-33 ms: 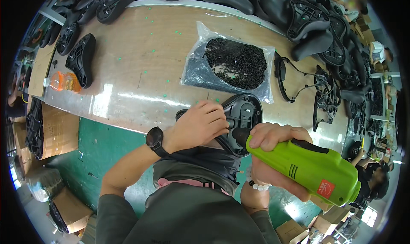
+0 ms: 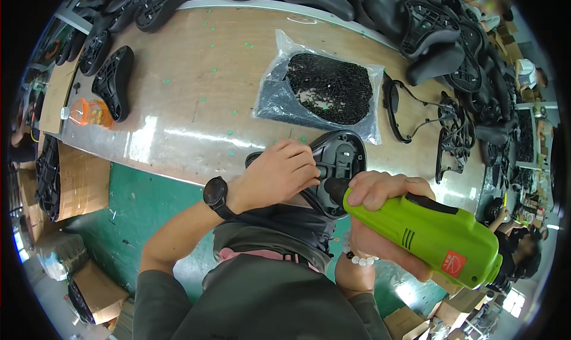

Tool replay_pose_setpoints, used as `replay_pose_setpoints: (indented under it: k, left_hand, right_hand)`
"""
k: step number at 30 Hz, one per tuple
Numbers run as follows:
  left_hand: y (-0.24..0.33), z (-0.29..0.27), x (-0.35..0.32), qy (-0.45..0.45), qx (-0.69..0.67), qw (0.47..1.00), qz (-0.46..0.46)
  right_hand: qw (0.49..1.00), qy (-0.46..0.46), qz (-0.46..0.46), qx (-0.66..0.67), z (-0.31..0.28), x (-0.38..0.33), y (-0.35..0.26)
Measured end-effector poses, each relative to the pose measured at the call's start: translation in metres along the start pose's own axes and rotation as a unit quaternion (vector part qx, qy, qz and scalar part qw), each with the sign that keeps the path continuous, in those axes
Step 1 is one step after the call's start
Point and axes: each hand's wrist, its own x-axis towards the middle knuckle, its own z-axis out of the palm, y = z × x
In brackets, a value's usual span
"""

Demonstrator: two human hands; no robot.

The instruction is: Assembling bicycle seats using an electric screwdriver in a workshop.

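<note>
the left hand (image 2: 279, 174) lies closed over the underside of a black bicycle saddle (image 2: 339, 161) that rests upside down at the near edge of the wooden bench (image 2: 196, 90), fingers pinching at a spot right by the tool's tip, though what they pinch is too small to tell. the right hand (image 2: 380, 215) is wrapped tight round the body of a green power screwdriver (image 2: 428, 233), whose dark nose points into the saddle's base, just beside the left fingertips. the step in hand looks like driving a fastener into the saddle's underside. the next move seems to call for the tip seated square on the fastener, the left hand holding the saddle firm so it does not twist, and the fingers kept out of the bit's way. just beyond the hands lies a clear bag of small black screws (image 2: 324, 93); further off and to the right, more black saddles (image 2: 428, 30) and wire rails (image 2: 428, 123). to the far left sits an orange bottle (image 2: 89, 112) on its side.
</note>
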Motion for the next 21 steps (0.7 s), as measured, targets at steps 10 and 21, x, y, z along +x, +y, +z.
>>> replay_pose_setpoints:
  k: [10, 21]
  left_hand:
    - [0.008, -0.014, 0.006, -0.073, 0.089, 0.992, 0.049]
    - [0.014, -0.007, -0.018, -0.074, 0.044, 0.995, -0.058]
  right_hand:
    - [0.999, 0.035, -0.017, 0.014, 0.012, 0.001, 0.002]
    - [0.995, 0.078, 0.059, 0.018, 0.010, -0.011, -0.002]
